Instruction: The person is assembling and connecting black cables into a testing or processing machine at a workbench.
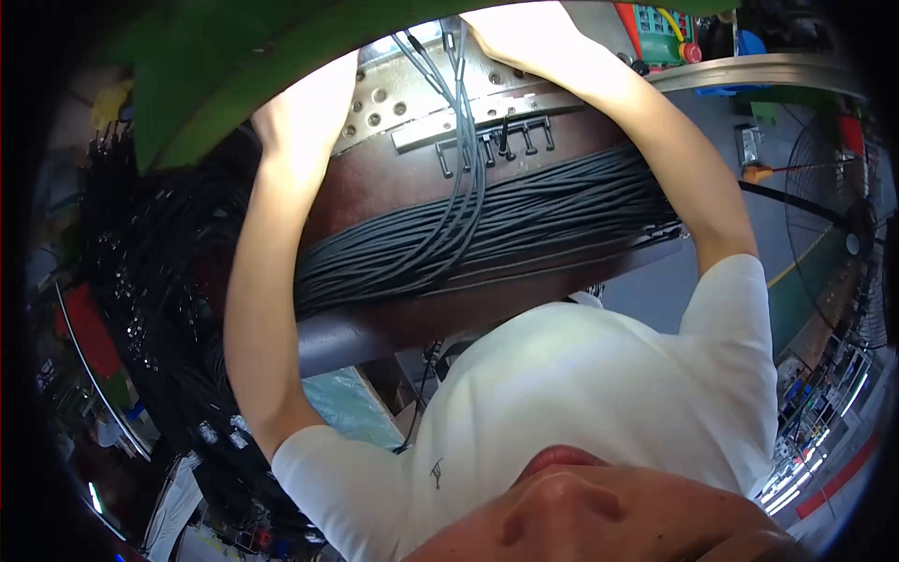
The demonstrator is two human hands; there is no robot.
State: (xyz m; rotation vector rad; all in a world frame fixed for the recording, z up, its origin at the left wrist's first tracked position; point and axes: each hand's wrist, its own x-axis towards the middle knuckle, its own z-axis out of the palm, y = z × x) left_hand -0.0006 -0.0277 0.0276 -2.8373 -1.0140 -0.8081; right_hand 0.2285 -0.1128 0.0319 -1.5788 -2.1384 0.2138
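My left hand (314, 105) reaches up to the left side of a metal plate with round holes (379, 96). Its fingers are hidden behind a green edge (215, 66) and washed out by bright light. My right hand (524, 39) is at the plate's right side, overexposed and cut off at the top, so its grip cannot be made out. Between the hands, several dark grey cables (461, 103) run down from the plate. They cross a thick bundle of similar cables (524, 211) lying across the dark red bench (361, 192) in front of me.
A metal bar with black handles (487, 140) runs along the plate's near side. A large mass of black cables (159, 253) hangs at the left. Far right are a green box with a red button (660, 42), an orange-handled tool (758, 173) and a fan (847, 244).
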